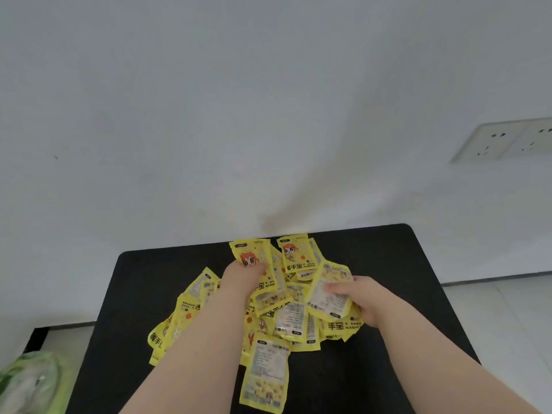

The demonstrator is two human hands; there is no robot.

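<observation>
Yellow front packet (pixel 264 375): lies alone at lower centre of the frame, printed back up, on the black table (pixel 373 383). Its far end touches the heap.
Green bag (pixel 30 380): lower left corner, beside the table and apart from the work.
Risk, brushing: both forearms cross the near half of the table, so a careless withdrawal could sweep the front packet toward the near edge.
Pile (pixel 291 321): the work in hand. Glossy hand-warmer packets are heaped loosely at frame centre, overlapping at every angle, some face up, some back up.
Risk, sliding: film lies on film, so drawing one packet from under others would probably drag its neighbours and spread the heap outward.
Risk, double pick: overlapped packets may lift together and spoil any count or sorting.
Right hand (pixel 364 300): right of centre, with its fingers (pixel 339 289) curled over the face of the held packet (pixel 325 306). That packet is tilted up above the pile, back side to the camera. The grip sits near one edge only, so a slip is possible.
Left hand (pixel 243 274): centre, reaching away from the camera and strongly foreshortened. Its tip touches the fox packet (pixel 251 256), but whether the fingers grip or merely press cannot be told.
Far edge: the fox packet lies close to the white wall (pixel 268 115), where a forward push might crumple it.
Wall socket (pixel 507 141): right of frame, well apart.
</observation>
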